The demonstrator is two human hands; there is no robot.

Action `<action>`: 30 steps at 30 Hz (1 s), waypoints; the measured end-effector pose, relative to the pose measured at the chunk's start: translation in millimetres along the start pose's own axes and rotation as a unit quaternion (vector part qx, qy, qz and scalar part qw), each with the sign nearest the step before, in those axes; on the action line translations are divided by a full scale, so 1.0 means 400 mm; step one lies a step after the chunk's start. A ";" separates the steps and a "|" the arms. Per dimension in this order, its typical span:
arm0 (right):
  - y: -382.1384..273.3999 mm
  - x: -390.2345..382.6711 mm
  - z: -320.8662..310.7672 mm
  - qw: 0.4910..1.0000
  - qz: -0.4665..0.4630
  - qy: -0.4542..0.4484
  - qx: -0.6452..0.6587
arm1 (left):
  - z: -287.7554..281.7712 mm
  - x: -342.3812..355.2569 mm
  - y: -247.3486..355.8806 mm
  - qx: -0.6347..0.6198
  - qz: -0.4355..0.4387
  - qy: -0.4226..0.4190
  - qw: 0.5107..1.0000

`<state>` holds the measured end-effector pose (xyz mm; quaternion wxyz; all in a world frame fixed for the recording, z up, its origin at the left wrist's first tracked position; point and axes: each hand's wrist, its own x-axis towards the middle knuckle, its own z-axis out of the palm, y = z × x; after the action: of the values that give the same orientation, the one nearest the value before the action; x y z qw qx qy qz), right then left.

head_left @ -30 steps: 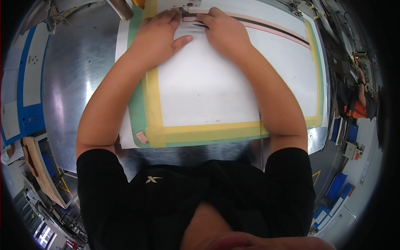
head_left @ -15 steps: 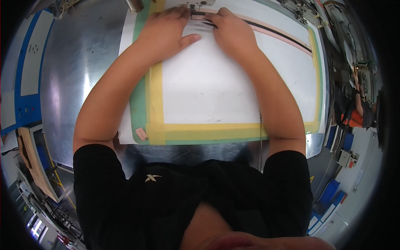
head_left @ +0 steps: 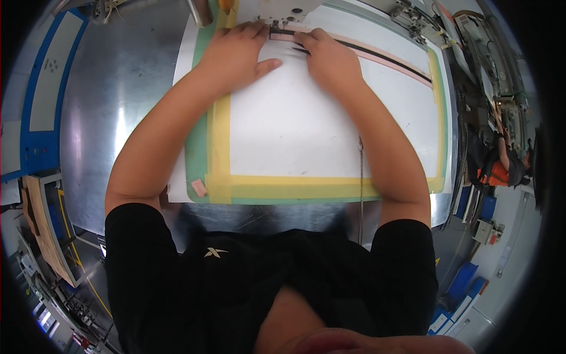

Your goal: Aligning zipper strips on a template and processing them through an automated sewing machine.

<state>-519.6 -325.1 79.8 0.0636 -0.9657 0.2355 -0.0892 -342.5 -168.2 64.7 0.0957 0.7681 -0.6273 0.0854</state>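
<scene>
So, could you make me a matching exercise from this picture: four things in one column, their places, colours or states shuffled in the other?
1. Left hand
2. Pink-and-black strip
3. Small pink piece
4. Inner border tape

A. Yellow
B. On the near left corner of the green border
C. Thumb spread out to the right
D. Extends rightward past the right hand

Pairs: 1-C, 2-D, 3-B, 4-A

head view | left fisheye, head-worn | faces down | shirt (head_left: 177, 277) close; hands (head_left: 335, 66) farther off, upper frame
</scene>
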 end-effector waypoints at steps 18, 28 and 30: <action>0.061 -0.035 -0.013 1.000 0.019 0.001 0.017 | -0.003 0.032 0.080 0.010 -0.021 -0.008 1.000; 0.170 -0.089 -0.036 0.997 0.071 0.016 -0.008 | 0.021 -0.025 0.022 0.000 -0.035 0.039 0.999; 0.156 -0.079 -0.027 0.998 0.063 0.015 -0.006 | 0.020 -0.029 0.021 0.006 -0.052 0.031 0.998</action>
<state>-576.9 -366.2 75.4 0.0597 -0.9478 0.2975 -0.0977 -353.0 -160.8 54.2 0.1146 0.7975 -0.5824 0.1076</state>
